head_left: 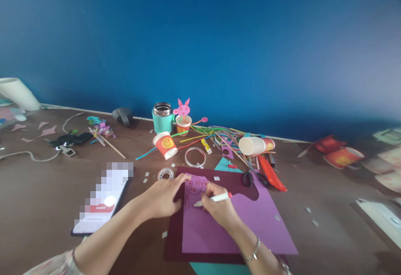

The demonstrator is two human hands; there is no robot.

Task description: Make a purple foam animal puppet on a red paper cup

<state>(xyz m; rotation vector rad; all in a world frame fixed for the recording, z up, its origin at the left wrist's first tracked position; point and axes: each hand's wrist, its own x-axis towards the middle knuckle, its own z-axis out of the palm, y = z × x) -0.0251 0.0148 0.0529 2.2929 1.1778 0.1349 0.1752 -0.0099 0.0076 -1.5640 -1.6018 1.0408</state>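
My right hand (219, 208) is closed round a white marker with a red cap (216, 198), its tip resting on a sheet of purple paper (250, 225). On the paper's top left corner is a drawn round face (196, 184). My left hand (164, 198) lies flat, fingers stretched, pressing down the left edge of the purple paper. Under the purple sheet lies a dark maroon sheet (173, 233), and a teal sheet (219, 268) pokes out at the bottom.
A phone (102, 204) lies left of my left hand. Behind the paper are tape rolls (165, 173), black-handled scissors (250, 178), red paper cups (165, 145), a teal flask (163, 117), a pink paper rabbit (182, 109), coloured strips and sticks (216, 135). More cups (343, 157) sit far right.
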